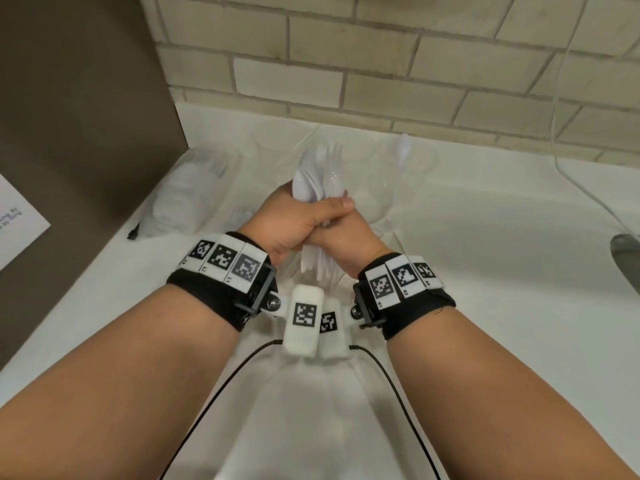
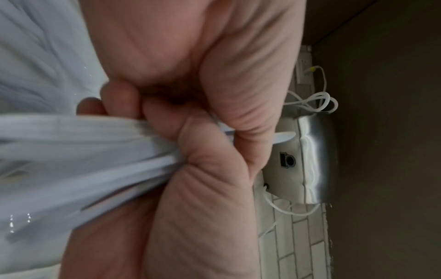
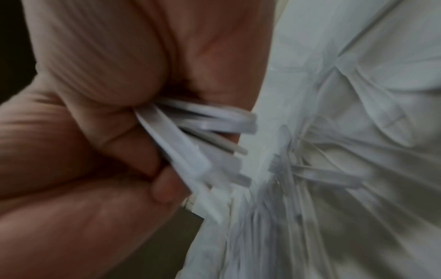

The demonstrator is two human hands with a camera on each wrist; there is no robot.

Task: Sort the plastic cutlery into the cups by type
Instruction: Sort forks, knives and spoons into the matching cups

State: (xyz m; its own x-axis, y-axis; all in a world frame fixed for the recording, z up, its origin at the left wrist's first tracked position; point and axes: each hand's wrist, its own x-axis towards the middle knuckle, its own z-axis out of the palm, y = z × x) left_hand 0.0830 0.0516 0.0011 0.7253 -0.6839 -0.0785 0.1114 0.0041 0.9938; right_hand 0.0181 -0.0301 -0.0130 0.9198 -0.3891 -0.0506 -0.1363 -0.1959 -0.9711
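A bundle of white plastic cutlery [image 1: 310,180] stands upright over the middle of the white counter, and both hands grip it together. My left hand [image 1: 298,216] wraps the bundle just under the spoon and fork heads, its thumb lying across the front. My right hand [image 1: 348,237] holds it lower, with the handles [image 1: 315,266] sticking out beneath. In the wrist views, blurred handles [image 2: 71,151] and handle ends [image 3: 190,132] fan out of curled fingers. Clear cups stand behind: one at the left [image 1: 273,143], one in the middle [image 1: 356,174], and one at the right [image 1: 412,164] holding a spoon [image 1: 403,147].
A clear bag of white cutlery [image 1: 187,192] lies at the left, with a loose fork [image 1: 239,214] beside it. A brown panel [image 1: 79,133] borders the left side and a tiled wall [image 1: 381,64] the back. A white cable [image 1: 588,199] and a metal object [image 1: 625,258] sit at the right.
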